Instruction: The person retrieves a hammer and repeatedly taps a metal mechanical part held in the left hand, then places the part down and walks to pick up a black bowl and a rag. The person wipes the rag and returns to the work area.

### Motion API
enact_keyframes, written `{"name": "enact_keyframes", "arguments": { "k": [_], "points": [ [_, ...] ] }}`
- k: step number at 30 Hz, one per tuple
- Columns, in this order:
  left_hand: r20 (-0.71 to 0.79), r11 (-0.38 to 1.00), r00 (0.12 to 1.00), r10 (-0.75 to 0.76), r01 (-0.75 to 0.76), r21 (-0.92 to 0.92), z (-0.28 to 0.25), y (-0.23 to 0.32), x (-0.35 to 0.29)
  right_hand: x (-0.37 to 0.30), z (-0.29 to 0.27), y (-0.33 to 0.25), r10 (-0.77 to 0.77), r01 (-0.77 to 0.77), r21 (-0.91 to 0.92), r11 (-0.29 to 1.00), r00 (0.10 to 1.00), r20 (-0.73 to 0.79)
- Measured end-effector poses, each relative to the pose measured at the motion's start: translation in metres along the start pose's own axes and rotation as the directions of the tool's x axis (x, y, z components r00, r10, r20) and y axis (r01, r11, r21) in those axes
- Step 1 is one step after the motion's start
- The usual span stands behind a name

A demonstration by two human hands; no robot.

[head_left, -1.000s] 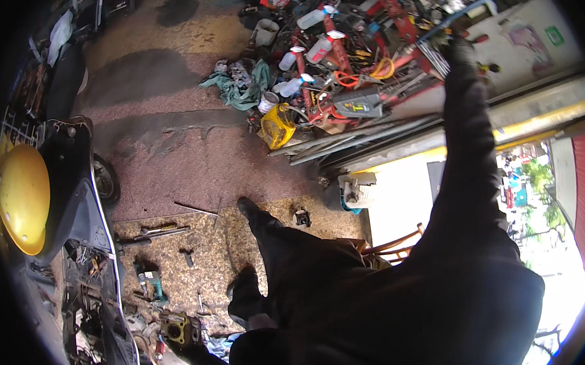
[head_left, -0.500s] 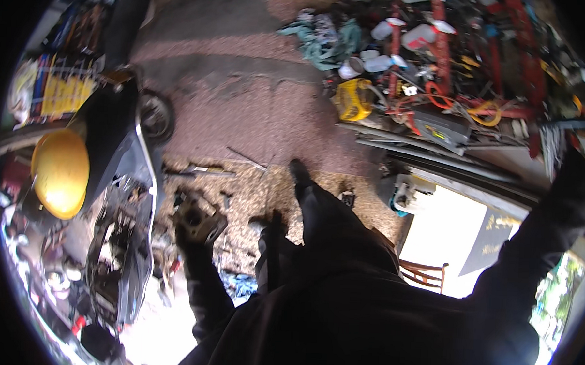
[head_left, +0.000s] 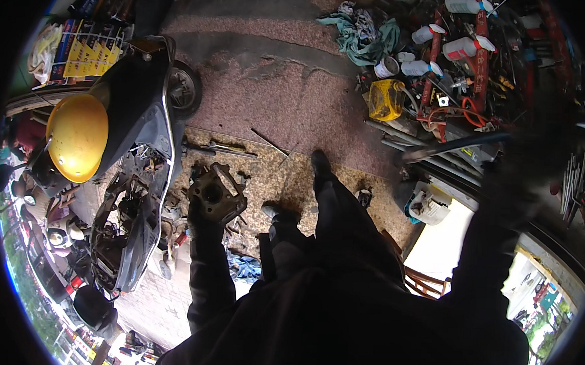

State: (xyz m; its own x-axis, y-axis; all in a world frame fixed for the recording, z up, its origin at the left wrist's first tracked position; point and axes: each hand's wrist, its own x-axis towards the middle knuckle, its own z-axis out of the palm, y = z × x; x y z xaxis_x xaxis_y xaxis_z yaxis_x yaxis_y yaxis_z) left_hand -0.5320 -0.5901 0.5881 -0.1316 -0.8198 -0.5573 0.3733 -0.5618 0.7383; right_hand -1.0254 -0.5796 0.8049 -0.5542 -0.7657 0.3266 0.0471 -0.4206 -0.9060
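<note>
A: Anything that could go wrong here?

B: Biggest first: the speckled floor (head_left: 263, 181) has loose tools (head_left: 232, 151) strewn toward its upper left edge, so a foot could catch one. The scooter (head_left: 151, 209) stands along the floor's left edge with its insides bared; a falling part could damage it. On the right, the long bar (head_left: 460, 145) reaches over the near edge of the cluttered rack (head_left: 480, 80), so a careless swing could snag the orange hose (head_left: 473, 111).

A: And the hands?

B: The right hand (head_left: 525, 160) is dark and smeared; it appears to grip the bar, though I can't make out separate fingers. The left hand (head_left: 201, 216) is closed on the lower side of the metal casting (head_left: 217, 193), above the floor and beside the scooter. With only one hand on a bulky part, a weak hold could let it slip.

A: What differs from half a second ago?

B: The view has shifted, so scooter and rack both sit further right. The bar now juts across the rack's near edge, and the right hand has come inward. The casting remains in the left hand, only higher in view.
</note>
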Motion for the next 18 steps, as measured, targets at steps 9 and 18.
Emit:
{"name": "enact_keyframes", "arguments": {
  "k": [9, 18],
  "points": [
    [-0.001, 0.991, 0.996, -0.084, 0.084, -0.101, -0.06, -0.026, -0.022, -0.048, 0.097, 0.071, 0.2, -0.397, 0.457, 0.796, 0.884, 0.422],
    [-0.024, 0.966, 0.984, 0.178, -0.179, -0.188, -0.004, -0.032, -0.034, -0.038, 0.144, -0.015, 0.131, -0.444, 0.375, 0.814, 0.769, 0.626]
  ]
}}
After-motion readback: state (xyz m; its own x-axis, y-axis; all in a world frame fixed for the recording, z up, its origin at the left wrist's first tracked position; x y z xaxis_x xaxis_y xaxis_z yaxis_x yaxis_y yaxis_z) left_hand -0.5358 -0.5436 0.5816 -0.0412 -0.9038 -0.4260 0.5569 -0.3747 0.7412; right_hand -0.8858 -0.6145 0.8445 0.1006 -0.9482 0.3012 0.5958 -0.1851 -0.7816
